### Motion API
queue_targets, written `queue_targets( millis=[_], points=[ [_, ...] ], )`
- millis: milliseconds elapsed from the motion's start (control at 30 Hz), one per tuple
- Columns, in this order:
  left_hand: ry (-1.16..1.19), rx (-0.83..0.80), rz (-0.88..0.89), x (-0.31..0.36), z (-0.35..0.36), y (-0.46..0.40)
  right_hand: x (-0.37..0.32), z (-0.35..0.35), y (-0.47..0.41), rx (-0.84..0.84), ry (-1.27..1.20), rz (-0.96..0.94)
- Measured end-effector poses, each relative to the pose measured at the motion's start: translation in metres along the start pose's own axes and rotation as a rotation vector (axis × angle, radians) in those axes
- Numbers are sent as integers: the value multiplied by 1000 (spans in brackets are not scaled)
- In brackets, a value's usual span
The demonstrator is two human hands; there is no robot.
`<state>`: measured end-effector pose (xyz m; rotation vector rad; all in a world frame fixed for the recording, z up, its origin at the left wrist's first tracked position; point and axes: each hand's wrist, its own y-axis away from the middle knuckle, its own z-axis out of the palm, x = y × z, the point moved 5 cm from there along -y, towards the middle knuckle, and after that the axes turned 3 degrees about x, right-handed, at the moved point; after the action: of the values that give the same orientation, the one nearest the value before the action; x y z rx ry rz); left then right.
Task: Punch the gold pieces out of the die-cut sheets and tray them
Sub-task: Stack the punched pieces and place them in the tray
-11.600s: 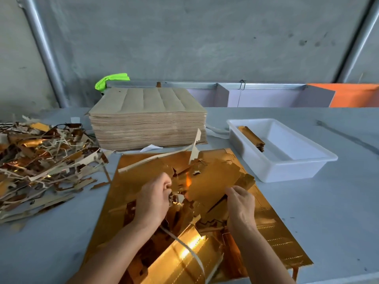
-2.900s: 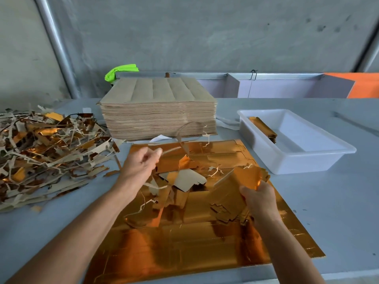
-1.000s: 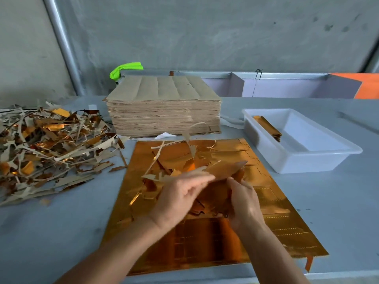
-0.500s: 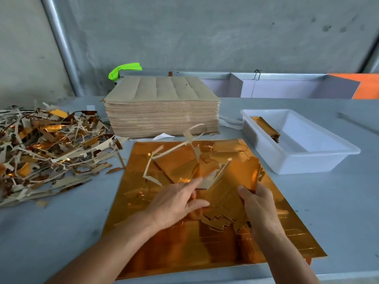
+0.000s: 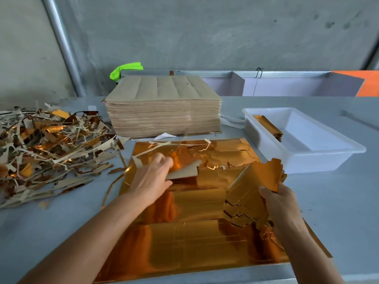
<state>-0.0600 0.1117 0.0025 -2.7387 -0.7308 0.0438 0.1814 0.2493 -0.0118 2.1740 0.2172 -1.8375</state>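
Several jagged-edged gold pieces point(image 5: 254, 189) bunched in right hand point(image 5: 281, 203)

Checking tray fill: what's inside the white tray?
The white tray holds one stack of gold pieces leaning along its left wall; the remaining floor shows bare. The stack's lower end is hidden behind the tray's near wall, so no count.

Both forearms were bare to the frame's edge, with no sleeve showing on them. The left hand point(image 5: 152, 179) and right hand point(image 5: 276, 198) (ungloved) wore nothing visible.
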Motion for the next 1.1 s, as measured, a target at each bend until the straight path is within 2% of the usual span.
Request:
queue_targets(
  millis=[167,267,367,433,500,600,700,800,900,967,1100],
  points=[
    [-224,11,105,16,13,-13,2,19,6,-72,24,37],
    [-363,-50,186,26,20,-19,3,26,8,-96,41,44],
    [-392,-94,216,29,27,-20,5,30,9,-104,49,45],
    [-276,-14,116,24,17,-22,6,32,8,-116,63,23],
    [-135,159,19,19,-5,-22,4,36,8,-134,92,-24],
    [-101,467,140,33,-32,-13,-7,48,7,-157,127,-129],
    [-141,594,297,61,-42,3,-21,64,9,-147,166,-238],
    [-273,603,385,83,-40,10,-31,72,17,-66,273,-364],
    [-384,528,402,89,-34,11,-41,55,26,165,449,-525],
    [-397,484,373,87,-33,10,-46,45,29,246,507,-567],
    [-297,575,385,100,-39,19,-41,58,26,79,451,-539]
  ],
)
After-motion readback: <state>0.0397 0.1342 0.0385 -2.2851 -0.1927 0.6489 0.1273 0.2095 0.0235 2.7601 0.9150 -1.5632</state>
